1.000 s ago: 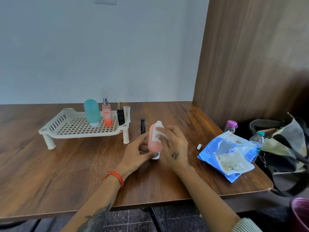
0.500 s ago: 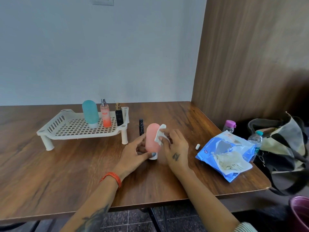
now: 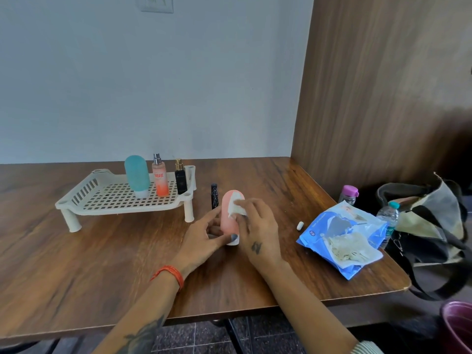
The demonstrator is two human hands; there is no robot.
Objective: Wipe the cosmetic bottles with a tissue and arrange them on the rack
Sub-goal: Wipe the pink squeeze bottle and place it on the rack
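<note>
A pink bottle [image 3: 229, 218] is stood upright on its white cap on the wooden table [image 3: 76, 264], just below the centre of the frame. It is gripped low down by the left hand [image 3: 204, 238], whose thumb is laid across the cap end while the other fingers are curled round the far side. A white tissue [image 3: 236, 208] is pressed against the upper right of the bottle by the right hand [image 3: 258, 233], whose fingers are bent over the tissue and are pinching it against the pink surface. An orange thread band [image 3: 171, 273] is worn on the left wrist.

A cream slotted rack [image 3: 102, 198] on short legs is seen in the left middle of the frame. Three bottles are stood upright along its rear right edge: a teal bottle [image 3: 137, 175] on its pale cap, a clear spray bottle [image 3: 159, 178] with orange fading liquid just to the right of it, and a small black bottle [image 3: 180, 180] with a gold top at the rack's right corner. A slim black tube [image 3: 214, 196] is stood on the table between the rack and the pink bottle, apart from both.

To the right of the hands, a blue tissue packet [image 3: 339, 233] is laid open with pale sheets spilling from it, and a small white cap [image 3: 299, 225] is lying just to its left. At the right edge of the frame, a pink-capped bottle [image 3: 349, 195], a clear water bottle [image 3: 389, 218] and a fabric bag [image 3: 429, 226] are gathered beyond the table.
</note>
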